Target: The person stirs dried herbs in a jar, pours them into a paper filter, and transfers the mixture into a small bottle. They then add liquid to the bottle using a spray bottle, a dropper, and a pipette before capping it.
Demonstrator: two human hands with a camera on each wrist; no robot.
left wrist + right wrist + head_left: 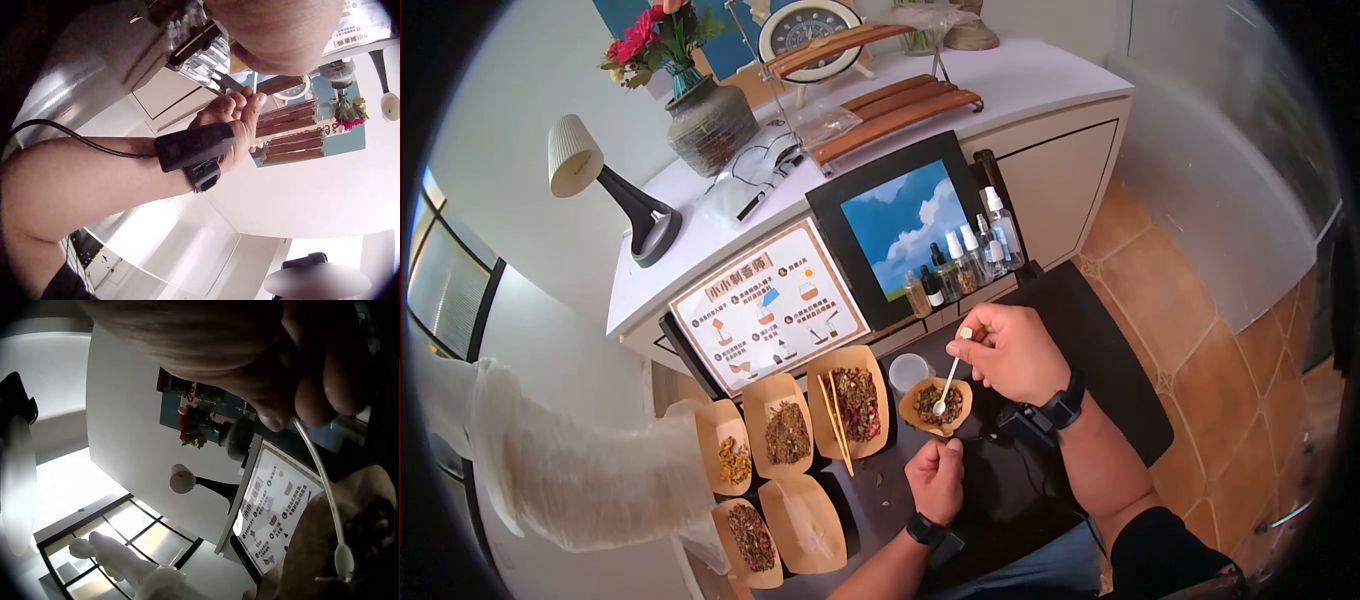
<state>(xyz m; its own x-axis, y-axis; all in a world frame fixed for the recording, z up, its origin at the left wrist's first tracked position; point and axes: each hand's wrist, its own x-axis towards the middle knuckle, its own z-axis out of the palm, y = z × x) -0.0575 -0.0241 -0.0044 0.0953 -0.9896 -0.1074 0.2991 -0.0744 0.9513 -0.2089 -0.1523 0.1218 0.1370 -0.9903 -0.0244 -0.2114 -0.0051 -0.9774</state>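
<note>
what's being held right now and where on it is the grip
A white spoon, pinched near the top of its handle by the right hand. Whether the left hand also grips the small bowl's edge can't be told.

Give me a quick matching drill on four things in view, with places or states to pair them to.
Things:
1. White spoon
2. Chopsticks
3. Red flowers
4. Lamp

Places or states:
A. In the grey vase
B. Pale shade, black stand
C. Pinched by the right hand, tip in the small paper bowl
D. Lying across a paper tray

Pairs: 1-C, 2-D, 3-A, 4-B
</note>
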